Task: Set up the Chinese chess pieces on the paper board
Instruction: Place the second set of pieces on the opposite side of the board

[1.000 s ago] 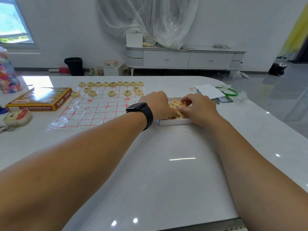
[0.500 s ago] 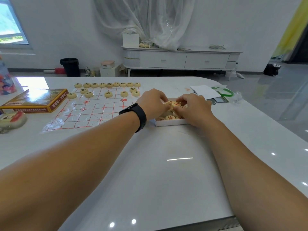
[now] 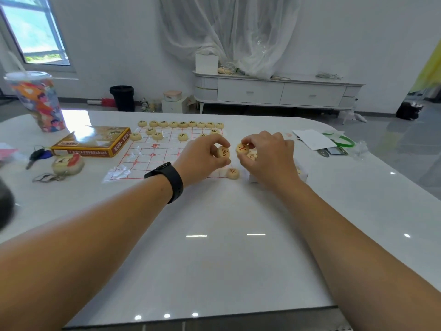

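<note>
You saw cream pieces marked black on a paper board gridded in red. Your hand-held pieces bore red characters; the box was yellow-gold, the cup multicoloured.

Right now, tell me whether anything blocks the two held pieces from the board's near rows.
Nothing visible does. The left hand and right hand each pinch a red-marked piece above the paper board; its near rows show bare, with one piece by the near right corner.
</note>
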The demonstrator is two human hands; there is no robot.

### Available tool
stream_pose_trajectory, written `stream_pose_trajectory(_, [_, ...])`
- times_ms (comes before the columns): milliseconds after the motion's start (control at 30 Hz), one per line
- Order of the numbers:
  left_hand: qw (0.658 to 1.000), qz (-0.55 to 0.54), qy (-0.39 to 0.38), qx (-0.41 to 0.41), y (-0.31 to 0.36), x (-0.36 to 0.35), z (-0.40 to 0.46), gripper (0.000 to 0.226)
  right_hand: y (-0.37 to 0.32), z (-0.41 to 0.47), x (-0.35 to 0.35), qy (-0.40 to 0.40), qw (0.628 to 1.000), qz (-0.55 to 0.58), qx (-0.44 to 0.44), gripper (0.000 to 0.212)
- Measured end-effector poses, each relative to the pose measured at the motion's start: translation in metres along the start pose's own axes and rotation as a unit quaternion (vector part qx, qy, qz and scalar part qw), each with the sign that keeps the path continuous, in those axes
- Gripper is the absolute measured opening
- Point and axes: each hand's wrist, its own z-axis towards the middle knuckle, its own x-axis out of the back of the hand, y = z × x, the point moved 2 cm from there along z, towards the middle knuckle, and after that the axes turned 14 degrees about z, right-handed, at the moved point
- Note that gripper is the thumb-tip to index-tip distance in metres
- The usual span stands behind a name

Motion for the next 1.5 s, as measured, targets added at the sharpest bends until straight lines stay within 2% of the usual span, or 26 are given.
stream_pose_trajectory(167, [0.999,0.005,0.043,0.021,-0.028,0.028,-0.028,0.032,-0.041,-0.009,-0.02,0.074,0.994,-0.041,0.068,0.032])
stream_pose_trajectory(267, [0.993,0.038,0.089,0.062,-0.063,0.047,-0.054,0.033,-0.065,-0.009,-0.035,0.077,0.989,-0.041,0.124,0.033])
stream_pose_trajectory(367, [0.993,0.071,0.066,0.059,-0.088,0.066,-0.082,0.035,-0.079,0.002,-0.05,0.053,0.985,-0.036,0.159,0.033])
stream_pose_trajectory(500, [0.995,0.071,0.017,0.069,-0.119,0.089,-0.098,0.034,-0.092,0.016,-0.072,0.035,0.991,0.015,0.129,0.032])
stream_pose_trajectory(633, [0.993,0.065,0.045,0.09,-0.129,0.087,-0.095,0.037,-0.082,0.009,-0.075,0.031,0.996,0.01,0.087,0.032])
stream_pose_trajectory(833, [0.991,0.068,0.093,0.066,-0.122,0.083,-0.098,0.047,-0.077,-0.004,-0.065,-0.023,0.997,0.036,0.059,0.032])
stream_pose_trajectory(1100, [0.988,0.091,0.11,0.059,-0.118,0.079,-0.101,0.047,-0.067,-0.016,-0.052,-0.032,0.995,0.059,0.069,0.024])
stream_pose_trajectory(1300, [0.991,0.067,0.106,0.041,-0.114,0.078,-0.101,0.047,-0.075,-0.021,-0.059,-0.041,0.991,0.096,0.086,0.021])
stream_pose_trajectory(1500, [0.989,0.053,0.106,0.084,-0.117,0.078,-0.102,0.049,-0.08,-0.025,-0.066,-0.049,0.989,0.102,0.099,0.022])
